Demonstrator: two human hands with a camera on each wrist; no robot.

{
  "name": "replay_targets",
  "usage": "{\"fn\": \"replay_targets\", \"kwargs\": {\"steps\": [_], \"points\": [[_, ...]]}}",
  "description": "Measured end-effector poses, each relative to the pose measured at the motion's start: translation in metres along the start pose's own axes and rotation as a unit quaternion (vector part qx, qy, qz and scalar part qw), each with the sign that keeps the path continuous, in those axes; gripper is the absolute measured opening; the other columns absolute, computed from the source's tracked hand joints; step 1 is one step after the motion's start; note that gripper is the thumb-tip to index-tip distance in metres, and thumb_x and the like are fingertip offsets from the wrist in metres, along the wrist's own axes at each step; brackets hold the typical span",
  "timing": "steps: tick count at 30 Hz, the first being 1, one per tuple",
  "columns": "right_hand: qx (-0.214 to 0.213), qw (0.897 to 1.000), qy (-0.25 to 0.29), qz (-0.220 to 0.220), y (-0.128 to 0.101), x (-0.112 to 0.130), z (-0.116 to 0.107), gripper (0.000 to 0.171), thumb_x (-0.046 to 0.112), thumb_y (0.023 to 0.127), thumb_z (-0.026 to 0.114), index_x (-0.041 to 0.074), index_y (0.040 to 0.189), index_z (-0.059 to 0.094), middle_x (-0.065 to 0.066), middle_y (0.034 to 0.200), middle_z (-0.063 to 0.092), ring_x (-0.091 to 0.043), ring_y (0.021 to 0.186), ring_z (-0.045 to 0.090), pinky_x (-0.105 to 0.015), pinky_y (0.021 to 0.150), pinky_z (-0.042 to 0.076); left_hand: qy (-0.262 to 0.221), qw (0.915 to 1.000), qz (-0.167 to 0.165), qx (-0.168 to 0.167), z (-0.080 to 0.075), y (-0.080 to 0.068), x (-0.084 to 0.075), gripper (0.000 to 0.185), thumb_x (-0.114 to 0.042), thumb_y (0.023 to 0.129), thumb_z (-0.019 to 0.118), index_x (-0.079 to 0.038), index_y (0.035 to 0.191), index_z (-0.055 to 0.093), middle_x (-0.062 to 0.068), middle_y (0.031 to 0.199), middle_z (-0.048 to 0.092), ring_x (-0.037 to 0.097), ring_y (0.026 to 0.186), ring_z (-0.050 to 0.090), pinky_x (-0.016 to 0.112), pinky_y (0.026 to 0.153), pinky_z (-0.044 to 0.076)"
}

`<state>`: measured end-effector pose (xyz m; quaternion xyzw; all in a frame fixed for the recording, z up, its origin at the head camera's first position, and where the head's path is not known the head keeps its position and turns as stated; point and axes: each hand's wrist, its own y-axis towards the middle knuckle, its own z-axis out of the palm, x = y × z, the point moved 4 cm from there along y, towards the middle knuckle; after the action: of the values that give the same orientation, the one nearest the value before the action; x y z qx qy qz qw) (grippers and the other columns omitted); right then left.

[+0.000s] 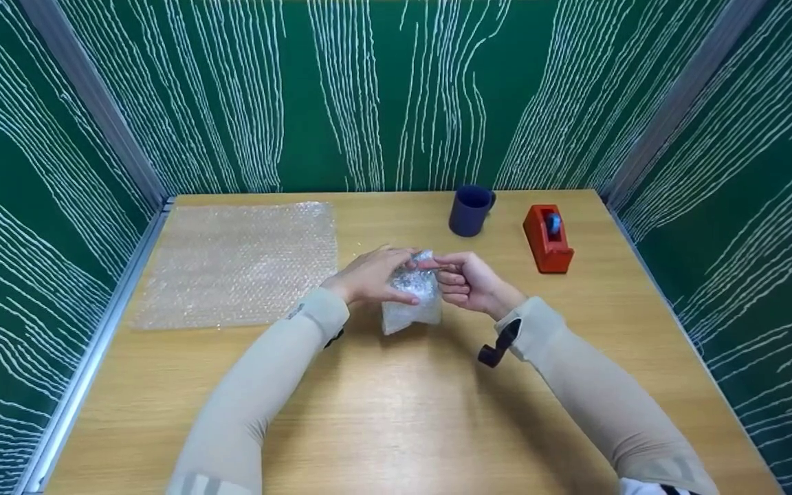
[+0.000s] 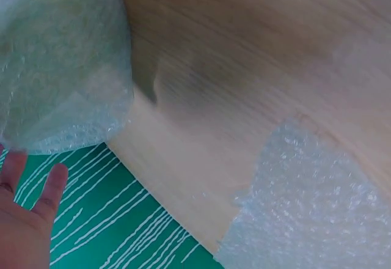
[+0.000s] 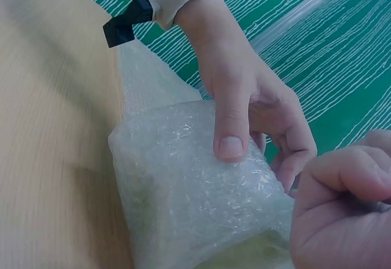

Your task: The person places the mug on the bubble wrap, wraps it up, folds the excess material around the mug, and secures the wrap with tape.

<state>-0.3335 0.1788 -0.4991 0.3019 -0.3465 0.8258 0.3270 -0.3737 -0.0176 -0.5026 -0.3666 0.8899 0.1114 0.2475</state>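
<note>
Head view, straight to the centre of the frame: a bundle of bubble wrap (image 1: 411, 308), something greenish showing through, tilted between left hand (image 1: 372, 275) and right hand (image 1: 475, 283); hard to say whether touching the tabletop (image 1: 396, 426) or just above. Left thumb (image 3: 229, 122) pressed flat on the wrap, fingers (image 3: 298, 136) bent round the far side, gripping, probably to steady the load. Over on the right, fingers (image 1: 456, 289) curled, one tip at the bundle's top edge, perhaps to hold the wrap down; pinching or merely pressing, cannot tell. Forearms (image 1: 269, 364) slanting in from lower left and lower right, wrists converging on the same spot. Left of frame, a flat sheet (image 1: 245, 265), seemingly laid aside for room; right of upper centre, a mug (image 1: 468, 212); farther right, a red tape dispenser (image 1: 548, 240), likely placed for easy reach.
</note>
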Motion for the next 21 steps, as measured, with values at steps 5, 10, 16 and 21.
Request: {"fn": "replay_targets", "kwargs": {"steps": [5, 10, 16, 21], "points": [[-0.017, 1.0, -0.004, 0.015, -0.001, -0.002, -0.003, 0.037, 0.02, 0.116, 0.041, -0.002, 0.14, 0.059, 0.008, 0.057, 0.043, -0.006, 0.044, 0.039, -0.018, 0.041, 0.032, 0.011, 0.9999, 0.006, 0.002, -0.001, 0.0, 0.0, 0.102, -0.065, 0.087, 0.083, -0.02, 0.168, 0.042, 0.002, 0.153, 0.063, 0.024, 0.137, 0.054, 0.044, 0.116, 0.05], [-0.044, 0.997, -0.067, 0.011, -0.002, -0.002, -0.006, 0.037, 0.021, 0.116, 0.042, 0.0, 0.145, 0.052, 0.009, 0.058, 0.041, -0.005, 0.046, 0.037, -0.018, 0.042, 0.03, 0.001, 1.0, -0.006, 0.0, 0.0, 0.0, 0.001, 0.102, -0.068, 0.086, 0.082, -0.023, 0.168, 0.042, 0.001, 0.147, 0.063, 0.022, 0.131, 0.055, 0.043, 0.111, 0.053], [-0.093, 0.969, -0.226, -0.022, -0.003, -0.001, -0.01, 0.036, 0.021, 0.113, 0.051, 0.004, 0.144, 0.056, 0.009, 0.058, 0.039, -0.006, 0.048, 0.033, -0.02, 0.046, 0.027, -0.008, 0.9998, -0.017, -0.003, 0.001, 0.0, 0.002, 0.102, -0.069, 0.086, 0.082, -0.025, 0.168, 0.043, 0.002, 0.146, 0.06, 0.022, 0.129, 0.056, 0.044, 0.111, 0.054], [-0.128, 0.95, -0.282, -0.037, -0.003, 0.001, -0.014, 0.041, 0.019, 0.112, 0.055, -0.001, 0.147, 0.057, 0.009, 0.059, 0.04, -0.007, 0.05, 0.034, -0.021, 0.047, 0.029, -0.009, 0.9999, -0.012, -0.007, 0.002, 0.001, 0.003, 0.101, -0.068, 0.085, 0.083, -0.025, 0.167, 0.043, 0.0, 0.144, 0.062, 0.02, 0.127, 0.055, 0.041, 0.109, 0.054]]}}
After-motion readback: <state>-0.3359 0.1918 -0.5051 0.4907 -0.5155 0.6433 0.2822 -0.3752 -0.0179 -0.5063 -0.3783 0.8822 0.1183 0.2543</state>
